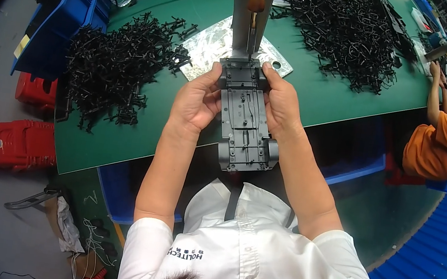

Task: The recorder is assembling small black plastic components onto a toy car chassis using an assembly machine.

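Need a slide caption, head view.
Left hand and right hand hold a dark plastic panel at a green table heaped with black parts.

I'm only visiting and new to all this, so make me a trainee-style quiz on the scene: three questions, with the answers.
1. How do the left hand and right hand hold the dark grey part?
A) One on each long side
B) Both on its left side
C) Both on the end nearest the body

2. True or false: a black pile lies to the left of the part, and a second pile lies to the right.

3. Fill in: the tabletop is ____ in colour.

Key: 1: A. 2: true. 3: green.
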`<state>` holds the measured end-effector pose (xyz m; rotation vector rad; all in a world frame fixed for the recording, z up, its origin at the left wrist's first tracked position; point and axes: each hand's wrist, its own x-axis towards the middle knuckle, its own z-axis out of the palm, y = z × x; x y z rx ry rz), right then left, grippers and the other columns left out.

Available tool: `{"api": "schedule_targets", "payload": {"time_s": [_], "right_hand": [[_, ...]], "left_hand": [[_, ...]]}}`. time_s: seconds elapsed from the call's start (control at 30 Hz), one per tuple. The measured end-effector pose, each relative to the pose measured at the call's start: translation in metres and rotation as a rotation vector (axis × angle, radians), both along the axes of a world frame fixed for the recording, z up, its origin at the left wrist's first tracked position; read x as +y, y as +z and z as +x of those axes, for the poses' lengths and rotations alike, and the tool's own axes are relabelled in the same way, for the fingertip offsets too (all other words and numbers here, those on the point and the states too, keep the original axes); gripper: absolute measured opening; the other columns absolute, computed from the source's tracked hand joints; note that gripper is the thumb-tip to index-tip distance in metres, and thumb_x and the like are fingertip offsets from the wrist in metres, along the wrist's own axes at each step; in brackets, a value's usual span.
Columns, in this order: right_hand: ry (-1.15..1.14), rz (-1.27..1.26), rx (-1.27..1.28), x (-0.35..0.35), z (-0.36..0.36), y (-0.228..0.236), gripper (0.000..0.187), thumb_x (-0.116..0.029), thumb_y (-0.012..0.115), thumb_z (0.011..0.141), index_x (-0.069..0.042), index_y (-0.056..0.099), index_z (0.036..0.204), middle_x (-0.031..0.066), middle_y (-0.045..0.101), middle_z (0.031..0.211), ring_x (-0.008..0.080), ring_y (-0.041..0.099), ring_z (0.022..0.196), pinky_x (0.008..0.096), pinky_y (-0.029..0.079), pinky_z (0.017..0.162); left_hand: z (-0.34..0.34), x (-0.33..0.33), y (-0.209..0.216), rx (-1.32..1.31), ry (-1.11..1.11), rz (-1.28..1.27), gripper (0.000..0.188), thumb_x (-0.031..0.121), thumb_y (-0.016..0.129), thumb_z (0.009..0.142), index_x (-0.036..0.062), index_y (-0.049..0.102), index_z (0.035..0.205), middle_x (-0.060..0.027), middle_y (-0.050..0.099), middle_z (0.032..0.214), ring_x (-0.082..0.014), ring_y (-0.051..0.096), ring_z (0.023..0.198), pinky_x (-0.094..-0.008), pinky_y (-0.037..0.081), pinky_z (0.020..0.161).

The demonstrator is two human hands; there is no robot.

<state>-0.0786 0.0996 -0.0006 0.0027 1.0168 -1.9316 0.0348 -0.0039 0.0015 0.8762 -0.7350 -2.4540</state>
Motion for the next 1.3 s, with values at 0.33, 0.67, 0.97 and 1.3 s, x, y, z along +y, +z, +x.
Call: {"api": "schedule_targets", "payload": {"time_s": [0.33, 0.67, 0.97, 1.3], "right_hand": [[-0.005, 0.009, 0.008, -0.0059, -0.0008, -0.0002, 0.026, -0.024, 0.051, 0.093, 0.001, 0.056, 0.1, 0.0087, 0.063, 0.087, 0.0151, 0.062, 0.073, 0.029, 0.055, 0.065], [-0.018, 0.007, 0.003, -0.008, -0.003, 0.0019, 0.027, -0.024, 0.051, 0.092, 0.002, 0.056, 0.099, 0.0093, 0.062, 0.086, 0.0151, 0.062, 0.071, 0.0283, 0.055, 0.062], [-0.008, -0.005, -0.014, -0.0077, -0.0034, 0.0001, 0.027, -0.024, 0.051, 0.092, 0.002, 0.055, 0.098, 0.0095, 0.062, 0.084, 0.0154, 0.062, 0.068, 0.0293, 0.055, 0.06], [-0.01, -0.009, -0.019, -0.0074, -0.0028, 0.0024, 0.026, -0.024, 0.051, 0.092, 0.001, 0.056, 0.098, 0.0086, 0.062, 0.082, 0.0145, 0.062, 0.066, 0.0279, 0.055, 0.059]], "left_hand": [[0.0008, -0.0042, -0.0018, 0.022, -0.014, 0.019, 0.03, 0.023, 0.065, 0.084, -0.0001, 0.057, 0.101, -0.0095, 0.058, 0.096, -0.0179, 0.058, 0.087, -0.0309, 0.053, 0.075], [-0.0014, -0.0063, -0.0008, 0.023, -0.015, 0.013, 0.029, 0.022, 0.065, 0.084, 0.0007, 0.056, 0.101, -0.009, 0.056, 0.097, -0.0179, 0.058, 0.087, -0.0319, 0.053, 0.076], [-0.0011, -0.0058, 0.0009, 0.007, -0.015, 0.021, 0.029, 0.022, 0.065, 0.084, 0.0009, 0.056, 0.101, -0.0087, 0.057, 0.097, -0.0174, 0.058, 0.087, -0.0307, 0.053, 0.075], [-0.0007, -0.0044, 0.0035, 0.013, -0.011, 0.021, 0.029, 0.021, 0.065, 0.085, 0.0004, 0.054, 0.103, -0.0089, 0.056, 0.096, -0.0177, 0.058, 0.087, -0.0325, 0.054, 0.076]]}}
